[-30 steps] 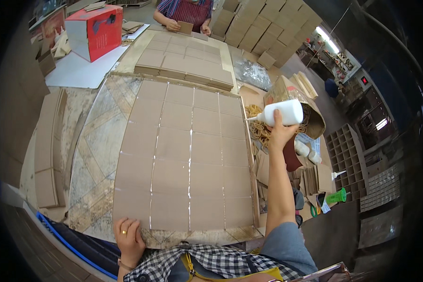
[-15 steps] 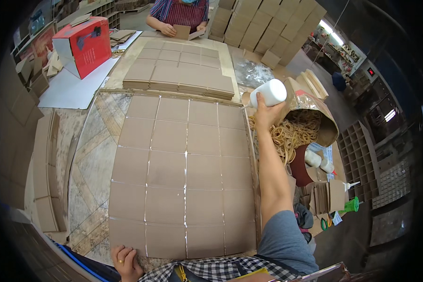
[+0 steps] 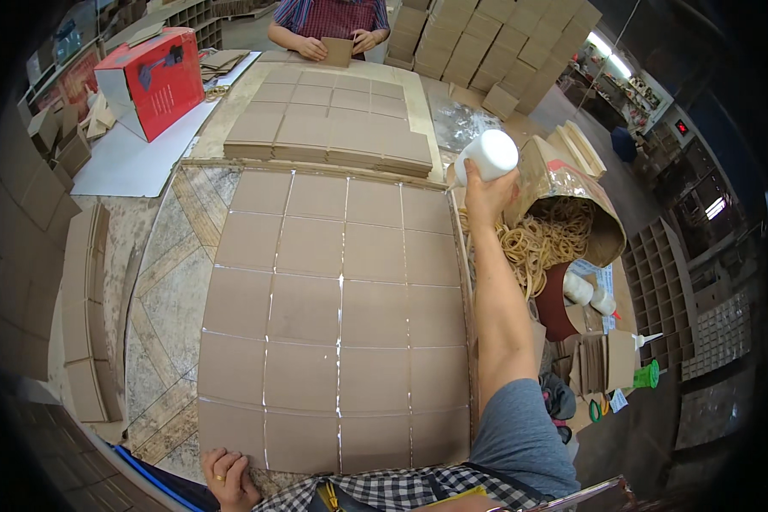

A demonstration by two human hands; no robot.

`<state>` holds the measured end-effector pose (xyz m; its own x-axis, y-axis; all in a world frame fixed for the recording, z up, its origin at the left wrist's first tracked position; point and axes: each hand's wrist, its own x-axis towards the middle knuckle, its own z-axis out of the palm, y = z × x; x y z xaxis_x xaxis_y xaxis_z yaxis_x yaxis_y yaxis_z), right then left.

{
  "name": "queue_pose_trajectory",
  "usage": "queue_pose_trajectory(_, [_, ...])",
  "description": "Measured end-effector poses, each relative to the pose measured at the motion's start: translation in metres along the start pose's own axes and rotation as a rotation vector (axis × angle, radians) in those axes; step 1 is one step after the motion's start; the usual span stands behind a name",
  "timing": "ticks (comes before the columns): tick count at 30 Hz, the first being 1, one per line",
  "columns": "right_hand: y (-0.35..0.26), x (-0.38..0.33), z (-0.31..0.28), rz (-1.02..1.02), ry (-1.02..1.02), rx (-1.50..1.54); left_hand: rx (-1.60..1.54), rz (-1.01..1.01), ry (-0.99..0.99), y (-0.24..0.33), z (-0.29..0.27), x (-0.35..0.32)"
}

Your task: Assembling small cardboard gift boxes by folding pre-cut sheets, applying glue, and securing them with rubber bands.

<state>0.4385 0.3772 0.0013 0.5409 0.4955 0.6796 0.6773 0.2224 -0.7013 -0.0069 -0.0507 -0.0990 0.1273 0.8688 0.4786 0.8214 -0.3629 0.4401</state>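
Note:
My right hand (image 3: 489, 198) is wrapped round a white squeeze bottle (image 3: 495, 152). Its broad base faces up, and the bottle is tilted over the far right corner of a panel of brown cardboard squares (image 3: 307, 311). White lines of glue run along the panel's lengthwise seams, thickest and most broken along the middle one. The bottle's tip is barely visible. At the panel's near left corner, my left hand (image 3: 230, 480) has its fingers bent and close together on the cardboard edge; a ring shows on one finger.
Beyond the panel lies a stack of cardboard sheets (image 3: 324, 141). A red and white box (image 3: 149, 85) stands far left. On the right, a tipped carton (image 3: 563, 175) spills rubber bands (image 3: 538, 247), with bottles and green scissors (image 3: 595, 411) nearby. Across the table, a person holds cardboard (image 3: 337, 51).
The bottle in my right hand is tipped slightly further and sits a little higher in view. My left hand stays at the corner. The person opposite has brought both hands to one cardboard piece.

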Motion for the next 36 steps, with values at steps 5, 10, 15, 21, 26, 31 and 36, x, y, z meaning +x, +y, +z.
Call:
queue_pose_trajectory(5, [-0.004,-0.008,-0.007,-0.032,0.02,-0.047,0.009,0.005,-0.014,-0.002,0.001,-0.003])
queue_pose_trajectory(10, [-0.003,-0.014,-0.012,-0.02,0.046,-0.055,-0.006,-0.017,-0.006,0.004,-0.002,0.004])
queue_pose_trajectory(15, [-0.015,-0.018,-0.036,0.036,0.072,-0.117,-0.014,-0.017,0.071,0.008,0.003,0.007])
queue_pose_trajectory(21, [-0.021,-0.029,-0.056,0.113,0.059,-0.092,-0.009,0.029,0.049,0.001,0.002,0.004])
queue_pose_trajectory(26, [-0.022,-0.033,-0.06,0.084,0.037,-0.097,-0.029,0.019,0.061,0.007,0.001,0.011])
queue_pose_trajectory(31, [-0.003,-0.032,-0.048,0.035,0.038,0.022,-0.029,-0.012,0.067,0.013,0.0,0.016])
queue_pose_trajectory(36, [-0.001,-0.027,-0.034,0.011,0.043,0.068,-0.021,-0.028,0.108,0.014,0.004,0.011])
